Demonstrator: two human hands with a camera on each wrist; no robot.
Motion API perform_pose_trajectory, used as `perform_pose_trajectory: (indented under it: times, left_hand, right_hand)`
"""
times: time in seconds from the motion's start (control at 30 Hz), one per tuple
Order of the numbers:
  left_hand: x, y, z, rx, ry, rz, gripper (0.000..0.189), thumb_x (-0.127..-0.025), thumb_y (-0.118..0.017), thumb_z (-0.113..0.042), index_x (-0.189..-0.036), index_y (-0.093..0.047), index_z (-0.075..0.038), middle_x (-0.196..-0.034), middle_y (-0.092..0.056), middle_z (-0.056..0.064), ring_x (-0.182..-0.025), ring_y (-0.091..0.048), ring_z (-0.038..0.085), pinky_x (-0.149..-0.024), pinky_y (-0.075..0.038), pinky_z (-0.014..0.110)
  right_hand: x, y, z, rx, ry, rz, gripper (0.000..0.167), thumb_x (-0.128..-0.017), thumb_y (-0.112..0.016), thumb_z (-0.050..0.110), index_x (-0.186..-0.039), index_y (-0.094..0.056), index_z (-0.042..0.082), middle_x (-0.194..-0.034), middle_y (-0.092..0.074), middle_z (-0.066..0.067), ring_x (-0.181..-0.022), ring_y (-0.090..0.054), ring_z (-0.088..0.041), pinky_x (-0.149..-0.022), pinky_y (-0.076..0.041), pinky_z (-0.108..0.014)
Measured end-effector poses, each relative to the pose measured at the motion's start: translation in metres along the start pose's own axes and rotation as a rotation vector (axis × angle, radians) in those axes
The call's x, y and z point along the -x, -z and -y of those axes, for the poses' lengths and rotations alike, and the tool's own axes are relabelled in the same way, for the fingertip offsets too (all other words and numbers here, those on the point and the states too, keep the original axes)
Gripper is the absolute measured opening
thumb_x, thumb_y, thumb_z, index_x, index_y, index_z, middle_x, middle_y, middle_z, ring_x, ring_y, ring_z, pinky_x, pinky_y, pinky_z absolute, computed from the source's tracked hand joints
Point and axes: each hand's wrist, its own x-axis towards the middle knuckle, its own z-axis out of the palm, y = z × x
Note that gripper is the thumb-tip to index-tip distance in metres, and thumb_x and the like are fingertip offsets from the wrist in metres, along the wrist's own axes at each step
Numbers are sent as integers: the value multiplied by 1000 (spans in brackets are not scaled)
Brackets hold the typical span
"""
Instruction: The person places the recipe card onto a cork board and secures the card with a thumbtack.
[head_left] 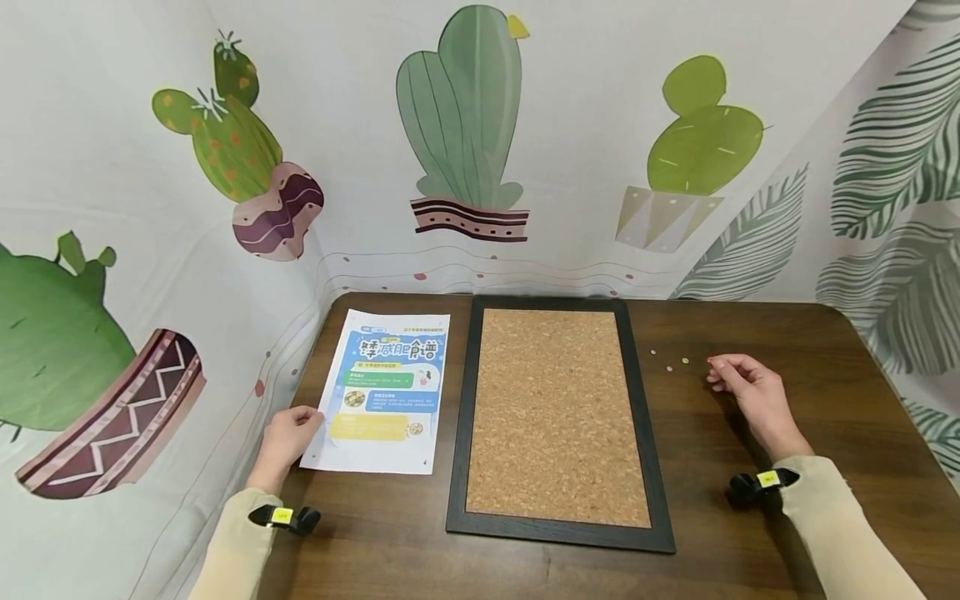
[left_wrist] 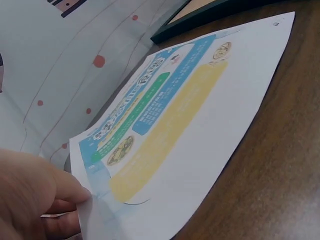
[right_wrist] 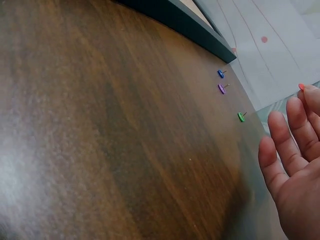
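My left hand (head_left: 287, 439) pinches the lower left edge of a printed paper sheet (head_left: 381, 457), thumb on top, at the left of the table. The wrist view from the left shows that edge lifted slightly off the wood. My right hand (head_left: 756, 402) is above the table on the right and pinches a small red thumbtack (right_wrist: 301, 86) between thumb and forefinger; its other fingers are loosely bent. Beside that hand lie a blue thumbtack (right_wrist: 221, 73), a purple thumbtack (right_wrist: 222, 89) and a green thumbtack (right_wrist: 241, 117), their metal points sticking up at a slant.
A black-framed cork board (head_left: 557, 417) lies flat mid-table, between the sheet and the thumbtacks. The brown wooden table (head_left: 840, 367) reaches back to a white wall cloth (head_left: 577, 125) printed with cacti and leaves. Each wrist wears a black strap with a camera.
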Motion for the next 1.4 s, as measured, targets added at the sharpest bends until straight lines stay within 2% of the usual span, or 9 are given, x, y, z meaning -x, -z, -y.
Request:
perform_pose_trajectory:
  times: [0.13,0.27,0.37,0.53,0.67,0.83,1.1,1.4]
  left_hand:
    - [1,1,1,39,2,-22,38,-101,-61,-20,-117,-68,13,-111,-70,31,-100,-66,40,-81,-53,48]
    - [2,1,4,64,-3,-48,36,-100,-63,-20,-113,-69,12,-104,-73,27,-94,-68,36,-73,-51,38]
    - [1,1,7,99,-15,-68,34,-102,-63,-19,-114,-70,12,-104,-73,26,-89,-69,28,-70,-49,31]
    - [3,1,8,214,0,-89,32,-103,-65,-16,-119,-69,11,-101,-75,20,-78,-63,11,-66,-48,24]
    - [6,4,2,278,28,-84,34,-104,-65,-18,-123,-68,10,-100,-76,16,-75,-62,7,-64,-49,23]
    - [9,4,-6,313,55,-96,34,-104,-65,-19,-125,-67,8,-106,-75,19,-77,-63,7,-64,-50,23]
    - [19,1,-24,380,27,-81,33,-103,-66,-16,-123,-67,11,-99,-77,14,-72,-64,5,-63,-50,23]
    - [28,-9,-41,401,-2,-35,31,-103,-66,-15,-121,-69,10,-96,-78,9,-75,-64,5,-69,-49,22]
  right_hand:
    - [0,1,0,71,-20,-8,14,-104,-65,13,-109,-72,2,-91,-76,10,-76,-68,-1,-68,-53,-14]
    - [0,1,-2,109,-36,-14,15,-104,-65,13,-110,-72,1,-89,-75,11,-76,-68,0,-68,-53,-14]
    - [-1,1,-3,96,-30,-13,16,-104,-65,12,-110,-71,0,-90,-76,12,-77,-68,0,-68,-53,-14]
    - [0,-2,-1,59,-12,-10,13,-104,-66,12,-108,-72,2,-92,-76,11,-77,-68,-1,-68,-53,-14]
    - [2,-3,4,52,-8,-9,10,-103,-66,11,-106,-73,4,-93,-77,12,-77,-68,-2,-68,-53,-14]
    - [4,-7,9,114,37,-14,15,-103,-65,8,-108,-69,-5,-92,-75,15,-76,-67,-1,-68,-53,-14]
    - [5,-8,15,281,80,-4,23,-104,-64,9,-112,-65,-12,-90,-72,20,-78,-66,1,-69,-52,-13]
    - [13,-21,44,341,106,47,22,-104,-62,4,-111,-63,-17,-85,-71,14,-74,-63,3,-67,-52,-15]
